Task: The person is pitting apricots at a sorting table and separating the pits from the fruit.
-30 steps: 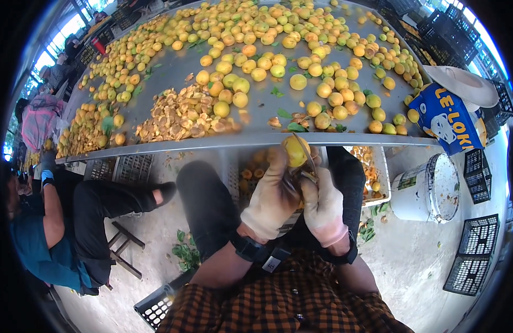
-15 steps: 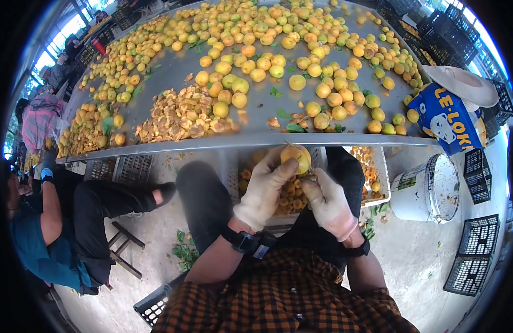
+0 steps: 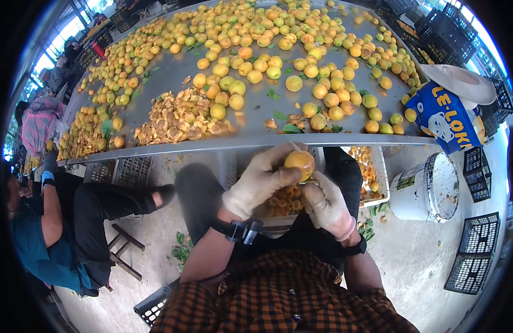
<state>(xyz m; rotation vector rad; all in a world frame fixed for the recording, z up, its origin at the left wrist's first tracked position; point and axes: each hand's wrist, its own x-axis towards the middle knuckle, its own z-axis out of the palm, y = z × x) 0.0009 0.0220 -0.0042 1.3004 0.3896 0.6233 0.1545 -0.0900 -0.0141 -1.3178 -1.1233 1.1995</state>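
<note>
My left hand (image 3: pixel 263 180), in a pale work glove, grips a yellow-orange apricot (image 3: pixel 301 164) just below the near edge of the metal table (image 3: pixel 256 119). Close against the fruit's right lower side, my right hand (image 3: pixel 328 204), also gloved, has thumb and fingers pressed together. What they pinch, if anything, is too small to make out. A thin pale sliver sticks up by the left fingertips; its kind is unclear. Beneath my hands, between my knees, a crate holds opened apricot pieces (image 3: pixel 284 202), partly hidden by the gloves.
Many whole apricots (image 3: pixel 229 69) cover the table, beside a heap of brownish-yellow pieces (image 3: pixel 176 116). At right are a blue bag (image 3: pixel 442 119), a hat (image 3: pixel 461 83), a white bucket (image 3: pixel 417 191) and a tray of halves (image 3: pixel 381 183). A co-worker (image 3: pixel 51 227) sits at left.
The apricot has turned in my left hand, showing a more orange side. My left hand and wrist have shifted slightly left and up; the right hand stays close beside the fruit.
</note>
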